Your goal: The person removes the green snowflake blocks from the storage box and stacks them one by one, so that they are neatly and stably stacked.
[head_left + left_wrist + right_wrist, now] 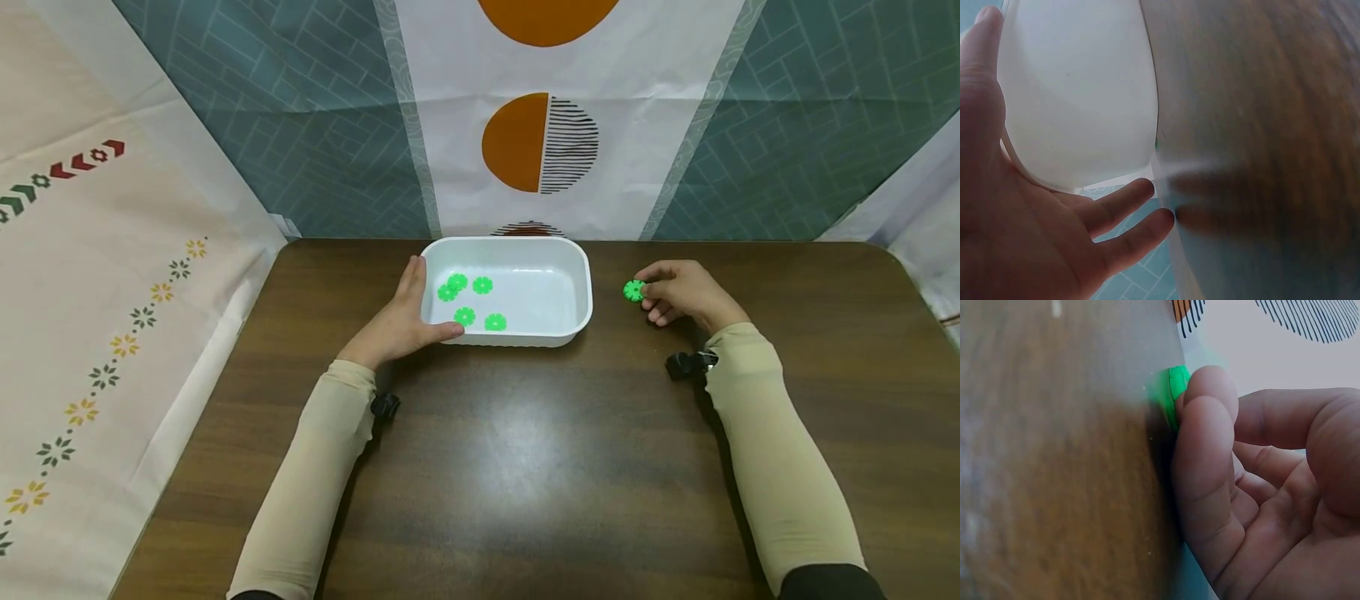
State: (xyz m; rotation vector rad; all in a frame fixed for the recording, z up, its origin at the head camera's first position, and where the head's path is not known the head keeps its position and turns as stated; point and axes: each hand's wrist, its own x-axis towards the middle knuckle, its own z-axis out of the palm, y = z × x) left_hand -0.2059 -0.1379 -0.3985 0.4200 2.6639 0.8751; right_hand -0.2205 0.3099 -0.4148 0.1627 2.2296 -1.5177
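Note:
A white tray [525,340] sits toward the back of the table, holding several green notched discs [496,322] in its left half. My left hand [401,327] rests against the tray's left end, its thumb along the front rim and its fingers nearly straight by the left wall. In the left wrist view that hand [1054,212] lies beside the tray wall [1079,94], with two fingers extended below it. Right of the tray, my right hand [686,293] pinches another green notched disc [633,290] by its edge. The right wrist view shows this disc [1178,381] mostly hidden behind the fingertips [1207,425], close to the tabletop.
The brown wooden table [525,467] reaches back to a patterned curtain [337,125] hanging behind it. A cream cloth with flower motifs [97,333] hangs along the left side. Small black wrist cameras [690,364] are strapped to both sleeved forearms.

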